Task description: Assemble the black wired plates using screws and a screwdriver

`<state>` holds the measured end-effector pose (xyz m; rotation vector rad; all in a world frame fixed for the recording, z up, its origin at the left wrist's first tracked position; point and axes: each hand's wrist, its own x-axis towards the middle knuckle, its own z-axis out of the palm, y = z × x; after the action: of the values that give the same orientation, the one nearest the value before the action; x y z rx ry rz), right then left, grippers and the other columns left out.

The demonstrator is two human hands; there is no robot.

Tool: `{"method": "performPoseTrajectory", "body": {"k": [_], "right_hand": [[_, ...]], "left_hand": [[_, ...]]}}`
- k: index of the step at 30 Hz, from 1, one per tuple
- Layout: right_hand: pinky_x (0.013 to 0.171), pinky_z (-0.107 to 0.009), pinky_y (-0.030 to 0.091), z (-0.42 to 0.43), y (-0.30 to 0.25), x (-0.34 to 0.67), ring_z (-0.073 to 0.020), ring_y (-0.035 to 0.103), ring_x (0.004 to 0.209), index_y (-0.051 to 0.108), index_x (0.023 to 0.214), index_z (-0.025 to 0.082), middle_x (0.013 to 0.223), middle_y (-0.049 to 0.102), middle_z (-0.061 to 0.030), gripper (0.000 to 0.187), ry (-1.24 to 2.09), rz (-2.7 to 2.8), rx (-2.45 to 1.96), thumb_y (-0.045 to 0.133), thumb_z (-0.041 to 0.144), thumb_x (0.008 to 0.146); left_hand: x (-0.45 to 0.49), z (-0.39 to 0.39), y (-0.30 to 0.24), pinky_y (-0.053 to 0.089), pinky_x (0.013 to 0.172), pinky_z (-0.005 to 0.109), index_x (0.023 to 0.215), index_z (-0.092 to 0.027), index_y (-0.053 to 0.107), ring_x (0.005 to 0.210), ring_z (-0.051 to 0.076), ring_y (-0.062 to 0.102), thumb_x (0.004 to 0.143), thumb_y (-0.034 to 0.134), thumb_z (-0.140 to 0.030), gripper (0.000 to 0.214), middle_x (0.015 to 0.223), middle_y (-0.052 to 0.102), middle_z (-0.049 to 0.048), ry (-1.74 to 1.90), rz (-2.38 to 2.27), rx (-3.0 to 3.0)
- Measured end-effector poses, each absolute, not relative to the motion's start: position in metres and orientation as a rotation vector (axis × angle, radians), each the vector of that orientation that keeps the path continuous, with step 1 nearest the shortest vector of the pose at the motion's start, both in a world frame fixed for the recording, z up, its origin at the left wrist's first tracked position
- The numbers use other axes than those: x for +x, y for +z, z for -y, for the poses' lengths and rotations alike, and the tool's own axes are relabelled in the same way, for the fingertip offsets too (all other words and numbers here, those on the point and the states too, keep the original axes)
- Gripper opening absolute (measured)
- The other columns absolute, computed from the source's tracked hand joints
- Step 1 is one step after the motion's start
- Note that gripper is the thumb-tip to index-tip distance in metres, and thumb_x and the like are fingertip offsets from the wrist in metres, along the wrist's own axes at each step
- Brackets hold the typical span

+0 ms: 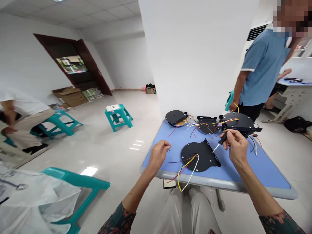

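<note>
1. Right hand (235,146): fingers closed in a narrow, pencil-style grip around a small black-handled screwdriver (223,139). The shaft slopes down and to the left, its tip near the upright bracket (213,152) of the nearest plate. The grip appears suited to fine control
2. Left hand (158,154): fingers and thumb drawn into a narrow pinch above the table. A small bright speck (169,150) shows at the fingertips, too small to identify; cannot tell whether it is held
3. Nearest item: a black metal disc plate (198,156) lies flat between the hands, its bracket standing along the right side. Yellow, white and red wires (187,172) leave its centre and trail over the near edge, apparently keeping the plate's face unobstructed
4. Blue table (219,183): grey-rimmed. Three more black plates (237,121) stand in a row along the far end, their loose wires spread, which seems to keep each unit separate
5. Surroundings: a co-worker in a blue polo shirt (263,68) stands at far right; another person (21,113) sits at left, near a teal plastic stool (118,117)
</note>
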<state>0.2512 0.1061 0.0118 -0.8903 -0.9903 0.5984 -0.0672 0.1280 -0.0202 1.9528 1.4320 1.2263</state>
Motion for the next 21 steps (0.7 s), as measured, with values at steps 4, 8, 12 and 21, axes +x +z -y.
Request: {"method": "performPoseTrajectory", "body": {"k": [4, 8, 12, 21], "right_hand": [[0.032, -0.02, 0.034, -0.132, 0.023, 0.248, -0.0065, 0.05, 0.036, 0.061, 0.09, 0.018, 0.076, 0.072, -0.0012, 0.025, 0.644, 0.996, -0.834, 0.071, 0.041, 0.085], [0.032, -0.019, 0.035, -0.158, 0.027, 0.246, -0.0061, 0.05, 0.035, 0.06, 0.091, 0.018, 0.072, 0.07, 0.0014, 0.029, 0.646, 1.013, -0.817, 0.07, 0.045, 0.086], [0.032, -0.018, 0.035, -0.169, 0.025, 0.248, -0.0053, 0.049, 0.036, 0.06, 0.091, 0.019, 0.073, 0.07, 0.0019, 0.027, 0.621, 0.981, -0.792, 0.069, 0.044, 0.088], [0.037, -0.021, 0.041, -0.14, 0.021, 0.229, -0.0075, 0.056, 0.045, 0.058, 0.1, 0.021, 0.084, 0.07, -0.0003, 0.019, 0.486, 1.024, -0.789, 0.063, 0.039, 0.095]], "left_hand": [[-0.013, -0.146, 0.008, 0.054, 0.065, 0.024, 0.082, -0.017, 0.061, 0.068, 0.013, 0.067, 0.083, 0.061, -0.028, 0.011, 0.075, 0.068, 0.0006, 1.232, -1.066, 1.676], [0.046, -0.173, 0.008, 0.05, 0.056, 0.02, 0.081, -0.015, 0.065, 0.059, 0.01, 0.062, 0.079, 0.065, -0.024, 0.009, 0.065, 0.064, -0.0011, 1.136, -0.892, 1.677], [0.069, -0.193, -0.008, 0.052, 0.057, 0.02, 0.08, -0.013, 0.072, 0.056, 0.01, 0.062, 0.079, 0.066, -0.021, 0.01, 0.064, 0.068, 0.0001, 1.035, -0.85, 1.58], [0.062, -0.185, -0.018, 0.061, 0.068, 0.024, 0.087, -0.015, 0.075, 0.064, 0.013, 0.071, 0.079, 0.064, -0.011, 0.014, 0.075, 0.075, 0.0012, 1.006, -0.844, 1.653]]}}
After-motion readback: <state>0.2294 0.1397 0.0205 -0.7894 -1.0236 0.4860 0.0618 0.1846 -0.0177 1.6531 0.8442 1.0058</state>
